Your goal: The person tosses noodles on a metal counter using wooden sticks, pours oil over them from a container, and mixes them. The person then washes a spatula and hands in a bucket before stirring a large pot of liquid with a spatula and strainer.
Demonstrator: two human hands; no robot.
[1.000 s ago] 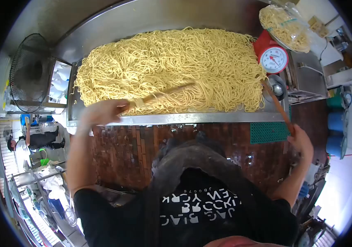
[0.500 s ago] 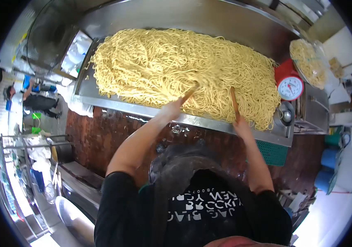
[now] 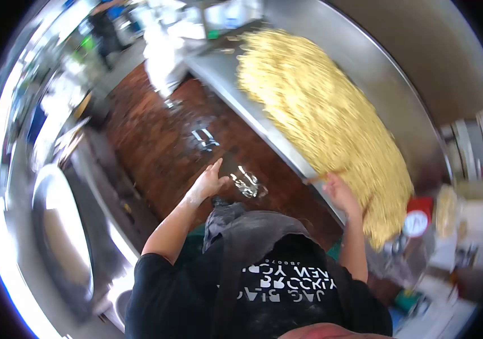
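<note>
A long heap of yellow noodles [image 3: 331,107] lies in a metal tray [image 3: 241,104] on the right side of the view. Over the tray's front edge, my right hand [image 3: 340,193] is closed around a wooden stick [image 3: 327,176], which reaches to the noodles. My left hand [image 3: 208,181] is away from the tray, above the wet floor, with its fingers apart and nothing in it. A second stick may lie on the noodles, but blur hides it.
A red scale [image 3: 417,219] stands beyond the noodles' lower right end. At the left is a large round metal pan [image 3: 60,237]. A white bag [image 3: 165,62] hangs by the tray's far end. A co-worker [image 3: 105,34] is at the upper left.
The view has turned, so the tray now slants down to the right. My left hand has let go of its stick and moved off the noodles. My right hand still holds a stick.
</note>
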